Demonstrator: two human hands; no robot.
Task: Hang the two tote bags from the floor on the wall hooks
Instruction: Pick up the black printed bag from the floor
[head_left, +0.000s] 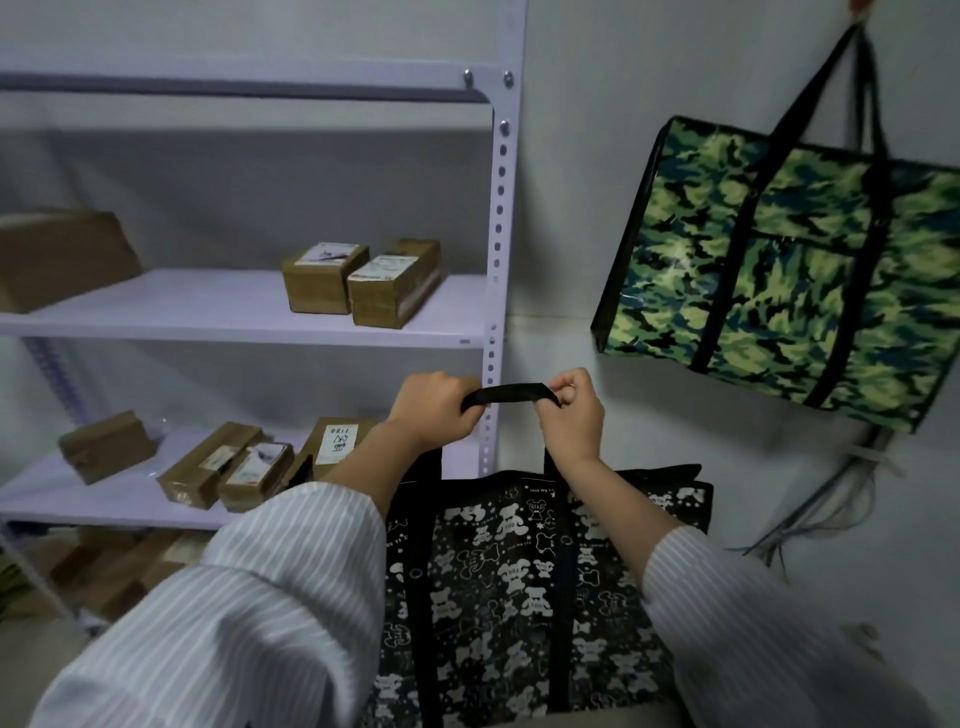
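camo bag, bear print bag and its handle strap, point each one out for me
camo bag (800, 270), head view, on the middle of its front panel
bear print bag (519, 582), head view, on its printed front
handle strap (511, 394), head view, on its taut middle stretch

A small stockroom or parcel storage room.
A pale metal shelving rack (496, 218) holds taped cardboard parcels (363, 280) with shipping labels, against plain white walls (597, 156) with loose cables (831, 499) hanging down.

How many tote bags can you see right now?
2. The camouflage tote bag hangs at upper right; the black bear-print tote bag is lower centre, its handle gripped by the left hand and right hand.
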